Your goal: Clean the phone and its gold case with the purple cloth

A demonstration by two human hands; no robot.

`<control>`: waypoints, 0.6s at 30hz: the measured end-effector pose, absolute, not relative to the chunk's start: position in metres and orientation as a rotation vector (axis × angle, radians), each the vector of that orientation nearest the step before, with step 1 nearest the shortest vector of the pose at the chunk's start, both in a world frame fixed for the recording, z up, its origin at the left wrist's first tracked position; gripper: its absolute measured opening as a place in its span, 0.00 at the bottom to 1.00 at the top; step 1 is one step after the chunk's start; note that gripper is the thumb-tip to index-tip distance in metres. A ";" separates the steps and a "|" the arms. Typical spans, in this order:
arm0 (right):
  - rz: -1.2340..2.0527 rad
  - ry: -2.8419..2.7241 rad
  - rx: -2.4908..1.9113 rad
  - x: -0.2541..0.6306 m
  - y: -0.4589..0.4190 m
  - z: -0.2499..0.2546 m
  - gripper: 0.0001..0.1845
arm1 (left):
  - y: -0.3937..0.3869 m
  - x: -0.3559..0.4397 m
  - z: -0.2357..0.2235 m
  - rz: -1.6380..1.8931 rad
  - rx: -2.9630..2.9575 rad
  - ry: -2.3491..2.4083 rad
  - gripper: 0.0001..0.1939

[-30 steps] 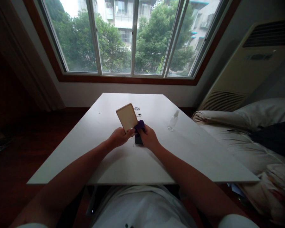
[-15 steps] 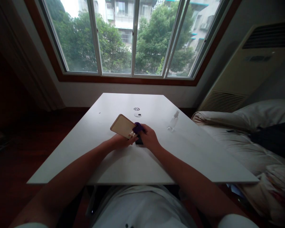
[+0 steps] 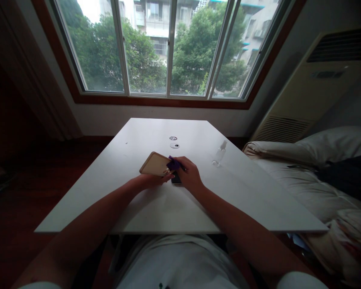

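Note:
A yellowish phone case (image 3: 154, 163) with camera holes at its near right end rests in my left hand (image 3: 155, 180), whose fingers are closed on it from below. My right hand (image 3: 190, 171) pinches a bunched purple cloth (image 3: 172, 163) and presses it against the right edge of the case. Beneath the hands a dark phone (image 3: 176, 179) lies flat on the white table (image 3: 132, 212), its upper part hidden by the cloth and fingers.
To the right stands a clear spray bottle (image 3: 219, 154). Two small round items (image 3: 174, 145) lie farther back on the table, towards the window (image 3: 168, 48). A bed with bedding (image 3: 276, 160) is beyond the table's right edge.
The phone case has tipped from a raised position to a lower, flatter one, leaning left. My right hand with the purple cloth has shifted slightly along to the case's camera end.

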State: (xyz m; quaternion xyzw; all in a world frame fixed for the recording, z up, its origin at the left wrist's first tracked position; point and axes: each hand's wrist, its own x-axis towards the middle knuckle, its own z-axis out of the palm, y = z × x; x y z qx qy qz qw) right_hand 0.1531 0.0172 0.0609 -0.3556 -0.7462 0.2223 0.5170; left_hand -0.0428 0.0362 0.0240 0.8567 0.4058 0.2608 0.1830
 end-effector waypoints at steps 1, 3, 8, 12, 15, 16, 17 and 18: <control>0.524 -1.792 -0.852 0.153 0.016 0.062 0.16 | 0.038 -0.043 0.023 0.734 2.444 1.135 0.18; 0.507 -1.792 -0.838 0.153 0.015 0.063 0.17 | 0.041 -0.044 0.022 0.715 2.483 1.098 0.18; 0.469 -1.771 -0.799 0.152 0.013 0.064 0.16 | 0.045 -0.046 0.025 0.714 2.642 1.057 0.18; 0.456 -1.761 -0.831 0.150 0.011 0.065 0.16 | 0.041 -0.048 0.031 0.671 2.717 1.099 0.17; 0.435 -1.750 -0.853 0.150 0.011 0.065 0.15 | 0.036 -0.048 0.036 0.712 2.692 1.153 0.18; 0.431 -1.740 -0.874 0.150 0.012 0.065 0.15 | 0.035 -0.048 0.038 0.713 2.663 1.208 0.18; 0.431 -1.725 -0.901 0.150 0.014 0.064 0.14 | 0.033 -0.048 0.040 0.688 2.628 1.283 0.19; 0.438 -1.706 -0.931 0.151 0.016 0.063 0.14 | 0.032 -0.047 0.043 0.635 2.599 1.364 0.21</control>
